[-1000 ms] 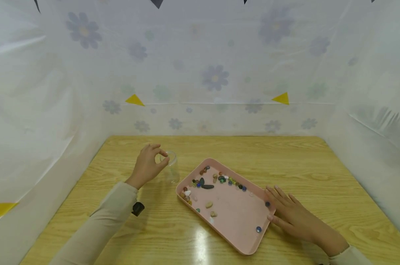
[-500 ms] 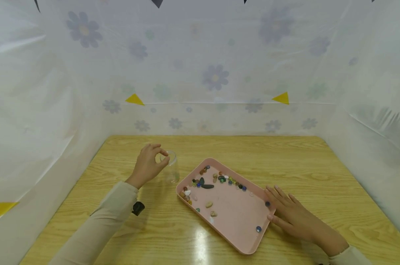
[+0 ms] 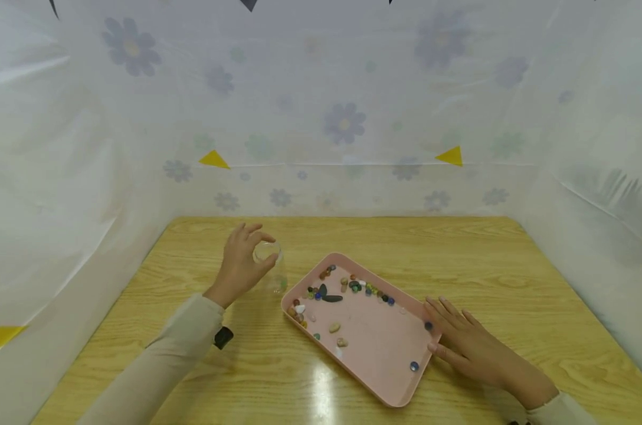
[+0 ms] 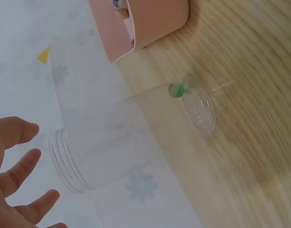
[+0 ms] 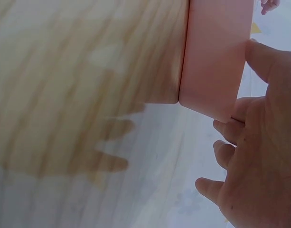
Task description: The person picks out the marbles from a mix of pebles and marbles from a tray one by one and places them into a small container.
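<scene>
My left hand (image 3: pixel 241 262) is over the mouth of a clear, threaded jar (image 4: pixel 112 142), its thumb and fingers spread apart with nothing between them. The jar stands upright on the table, left of a pink tray (image 3: pixel 374 348). A green glass marble (image 4: pixel 176 90) shows low in the jar, by its base. At the tray's right end my right hand (image 3: pixel 472 351) rests with fingers extended, thumb and fingertips touching the rim. A dark marble (image 3: pixel 428 326) lies in the tray by those fingertips, and a blue marble (image 3: pixel 414 366) sits near the close corner.
Marbles and pebbles line the tray's far and left sides, among them two dark, flat stones (image 3: pixel 331 298). Tan pebbles (image 3: pixel 334 327) lie nearer its middle. The wooden table (image 3: pixel 236 378) meets white flowered sheeting (image 3: pixel 347 189) at the back and sides.
My left thumb and fingers have moved from a near pinch to spread apart, and the hand has risen slightly. A green marble now shows low in the jar. My right hand stays put.
</scene>
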A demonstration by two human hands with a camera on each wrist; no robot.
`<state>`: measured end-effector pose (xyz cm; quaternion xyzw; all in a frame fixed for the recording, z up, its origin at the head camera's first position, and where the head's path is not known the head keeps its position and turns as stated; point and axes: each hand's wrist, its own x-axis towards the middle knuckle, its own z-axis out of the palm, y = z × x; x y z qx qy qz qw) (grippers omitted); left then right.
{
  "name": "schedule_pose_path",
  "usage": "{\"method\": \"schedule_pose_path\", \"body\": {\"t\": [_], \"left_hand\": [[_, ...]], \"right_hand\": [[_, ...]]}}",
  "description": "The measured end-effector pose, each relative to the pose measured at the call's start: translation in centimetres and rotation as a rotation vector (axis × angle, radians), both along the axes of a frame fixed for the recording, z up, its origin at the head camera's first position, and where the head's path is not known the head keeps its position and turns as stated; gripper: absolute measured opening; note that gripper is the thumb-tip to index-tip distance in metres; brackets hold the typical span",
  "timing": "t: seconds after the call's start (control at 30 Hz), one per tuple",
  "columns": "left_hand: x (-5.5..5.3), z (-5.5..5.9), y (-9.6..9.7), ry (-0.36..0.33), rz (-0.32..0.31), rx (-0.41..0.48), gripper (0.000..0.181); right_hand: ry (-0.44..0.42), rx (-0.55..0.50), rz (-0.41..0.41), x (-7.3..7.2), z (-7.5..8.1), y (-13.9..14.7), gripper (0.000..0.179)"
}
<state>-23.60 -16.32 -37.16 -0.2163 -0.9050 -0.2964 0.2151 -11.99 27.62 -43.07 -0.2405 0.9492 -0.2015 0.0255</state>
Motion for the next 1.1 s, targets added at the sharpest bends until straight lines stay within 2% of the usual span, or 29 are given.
{"method": "schedule_pose_path", "body": {"t": [0.07, 0.2, 0.3, 0.37, 0.4, 0.6, 0.63, 0.7, 0.87, 1.1], "left_hand": [[0.3, -0.1, 0.3, 0.079, -0.061, -0.043, 0.023], [0.9, -0.4, 1.1, 0.219, -0.21, -0.192, 0.025], [1.4, -0.7, 1.9, 0.241, -0.333, -0.308, 0.027], [1.7, -0.9, 2.4, 0.207, -0.406, -0.378, 0.028], [1.8, -1.0, 2.7, 0.176, -0.433, -0.415, 0.034], [2.1, -1.7, 4.4, -0.095, -0.565, -0.539, 0.032], [2.0, -1.9, 4.7, -0.143, -0.587, -0.547, 0.024], [2.0, -1.9, 5.4, -0.215, -0.626, -0.576, 0.02], [1.7, -1.8, 6.8, -0.315, -0.667, -0.647, 0.012], [1.4, -2.1, 7.9, -0.376, -0.66, -0.772, 0.009]], "right_hand": [[0.005, 0.0, 0.005, 0.0, 0.0, -0.1, 0.066], [0.016, -0.005, 0.01, 0.0, -0.1, 0.0, 0.066], [0.024, -0.013, 0.016, -0.1, -0.1, 0.0, 0.065], [0.025, -0.017, 0.024, -0.1, -0.2, 0.1, 0.065], [0.025, -0.019, 0.027, -0.1, -0.2, 0.1, 0.065], [0.011, -0.022, 0.027, -0.1, 0.0, 0.0, 0.065], [0.01, -0.023, 0.025, -0.1, 0.1, 0.0, 0.065], [0.012, -0.017, 0.022, -0.2, 0.2, 0.0, 0.066], [0.01, -0.01, 0.015, -0.2, 0.3, 0.1, 0.066], [0.002, -0.03, 0.013, -0.3, 0.1, 0.0, 0.066]]}}
